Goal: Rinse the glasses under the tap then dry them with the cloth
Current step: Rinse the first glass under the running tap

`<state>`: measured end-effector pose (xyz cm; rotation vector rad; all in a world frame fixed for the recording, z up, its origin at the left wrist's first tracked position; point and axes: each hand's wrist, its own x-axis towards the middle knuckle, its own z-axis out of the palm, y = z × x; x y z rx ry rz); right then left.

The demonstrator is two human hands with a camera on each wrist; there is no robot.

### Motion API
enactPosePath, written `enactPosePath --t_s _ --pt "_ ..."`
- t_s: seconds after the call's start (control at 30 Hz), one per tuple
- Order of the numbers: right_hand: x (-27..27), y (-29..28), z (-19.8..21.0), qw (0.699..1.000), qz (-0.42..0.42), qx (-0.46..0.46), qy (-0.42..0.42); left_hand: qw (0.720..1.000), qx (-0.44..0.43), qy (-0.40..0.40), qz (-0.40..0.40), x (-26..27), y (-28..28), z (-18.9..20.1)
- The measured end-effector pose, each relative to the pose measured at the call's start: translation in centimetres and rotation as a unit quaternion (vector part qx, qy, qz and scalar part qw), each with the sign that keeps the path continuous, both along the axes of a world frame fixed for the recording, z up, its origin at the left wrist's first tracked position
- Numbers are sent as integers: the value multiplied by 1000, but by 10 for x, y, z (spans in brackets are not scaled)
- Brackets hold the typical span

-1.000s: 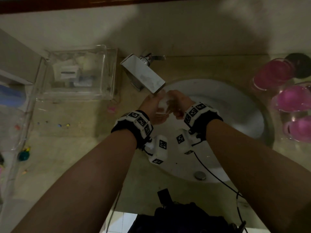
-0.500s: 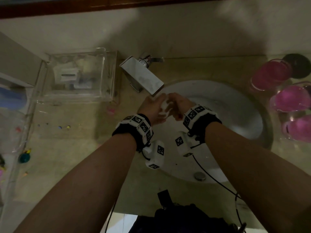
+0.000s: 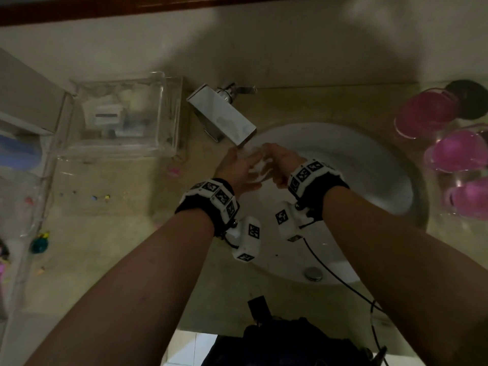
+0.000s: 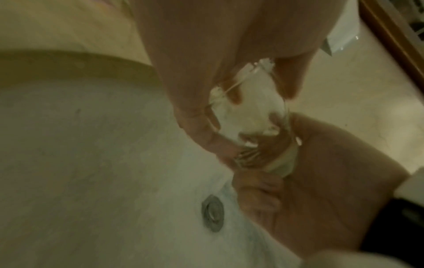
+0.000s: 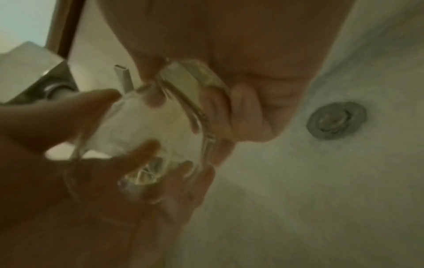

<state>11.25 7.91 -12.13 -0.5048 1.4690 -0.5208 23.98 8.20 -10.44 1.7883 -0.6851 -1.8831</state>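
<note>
A small clear glass [image 3: 257, 161] is held over the white basin [image 3: 369, 165], just below the spout of the square chrome tap [image 3: 224, 114]. My left hand [image 3: 237, 167] grips the glass [image 4: 247, 108] with fingers curled round its side. My right hand [image 3: 280, 162] holds the glass [image 5: 142, 130] at its rim and base from the other side. Water on the glass blurs its outline. Three pink-tinted glasses [image 3: 456, 150] stand on the counter to the right of the basin. No cloth is in view.
A clear plastic box [image 3: 118, 117] with small items stands left of the tap on the beige counter [image 3: 105, 247]. The drain [image 3: 313, 273] lies at the basin's near side. A dark round object [image 3: 470, 101] sits behind the pink glasses. A cable hangs from my right wrist.
Both hands stay under the spout with the glass between them. They have shifted a little around it, and the glass has turned slightly in their hold.
</note>
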Motion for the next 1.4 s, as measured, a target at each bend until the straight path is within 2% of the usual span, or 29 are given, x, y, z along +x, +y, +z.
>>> enactPosePath --t_s 0.13,0.3,0.4,0.5,0.67,0.73,0.83,0.93,1.13,1.2,1.3,1.4 --pt "4 -5 -1 999 41 -7 31 1000 -12 6 18 3 -1 -9" --pt "7 -7 -1 993 50 -102 46 996 61 39 54 2 -4 -10" --pt "6 -7 -1 995 39 -84 26 996 33 55 59 4 -7 -9" --pt "7 -9 4 999 31 -20 31 996 3 55 70 5 -11 -14" --pt "8 -7 8 996 9 -76 40 994 56 74 56 3 -8 -9" --pt "7 -6 8 996 12 -75 35 996 46 60 54 2 -9 -9" --pt "4 -5 9 995 58 -70 33 998 16 44 42 4 -10 -13" --pt "2 -3 15 1000 -6 -29 0 998 7 42 41 5 -9 -15" --pt "8 -9 13 997 11 -77 23 994 72 58 56 1 -7 -10" --pt "7 -6 16 998 1 -66 9 996 49 37 57 1 -8 -8" --pt "4 -5 16 1000 15 4 27 999 4 28 43 3 -11 -14" --pt "5 -6 14 999 26 -33 33 997 21 45 51 1 -10 -12"
